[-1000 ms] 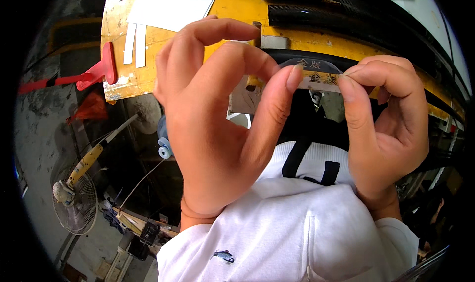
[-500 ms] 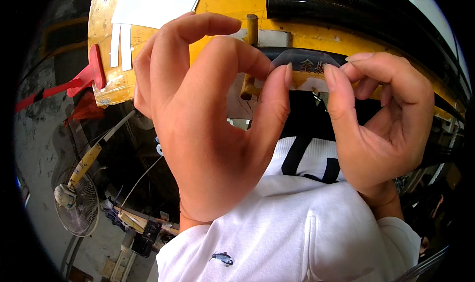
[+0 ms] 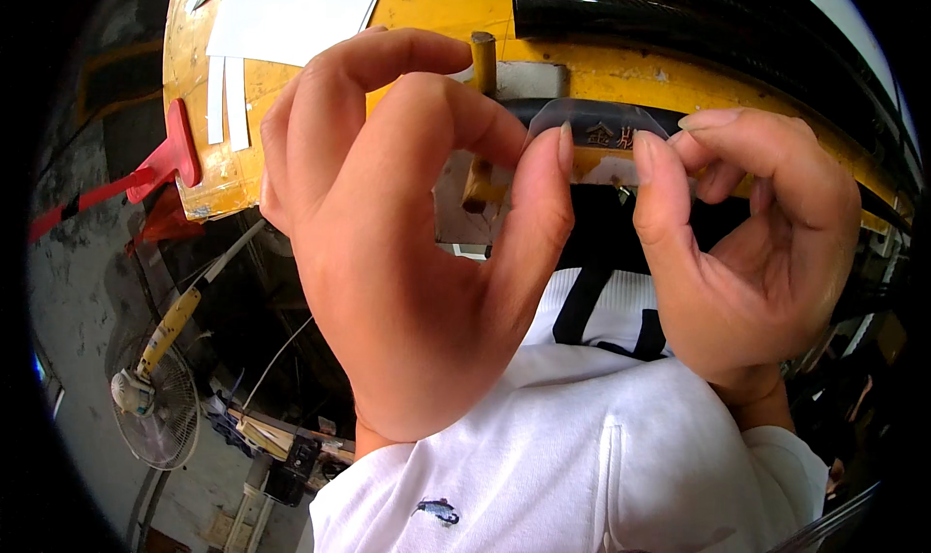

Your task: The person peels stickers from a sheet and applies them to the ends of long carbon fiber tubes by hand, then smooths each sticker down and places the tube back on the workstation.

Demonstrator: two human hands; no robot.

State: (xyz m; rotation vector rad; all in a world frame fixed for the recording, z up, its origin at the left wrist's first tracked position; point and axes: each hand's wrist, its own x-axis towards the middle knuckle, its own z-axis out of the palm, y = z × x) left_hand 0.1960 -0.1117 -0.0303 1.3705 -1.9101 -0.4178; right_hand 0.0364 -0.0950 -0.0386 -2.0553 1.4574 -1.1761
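Note:
Between my two hands a small clear film point(image 3: 587, 115), bearing gold-coloured lettering, is stretched across. The thumb and index finger of my left hand point(image 3: 407, 252) pinch its left end, the other fingers curling above. At the right end, the thumb and index finger of my right hand point(image 3: 761, 243) pinch it too, with the remaining fingers bent in. Right behind the film runs a dark tube point(image 3: 521, 107); whether the film touches it I cannot tell. Fingertips hide both ends of the film.
White paper sheets point(image 3: 291, 15) and narrow strips point(image 3: 236, 102) lie on the yellow table point(image 3: 267, 78). A wooden peg point(image 3: 483, 59) stands beyond my left hand. Black glossy tubes point(image 3: 601, 15) lie at the back. A red tool point(image 3: 175, 151) overhangs the left edge; a fan point(image 3: 155, 408) stands below.
Both hands keep pinching the film in nearly the same pose. The table and the things on it appear shifted slightly to the left in the picture.

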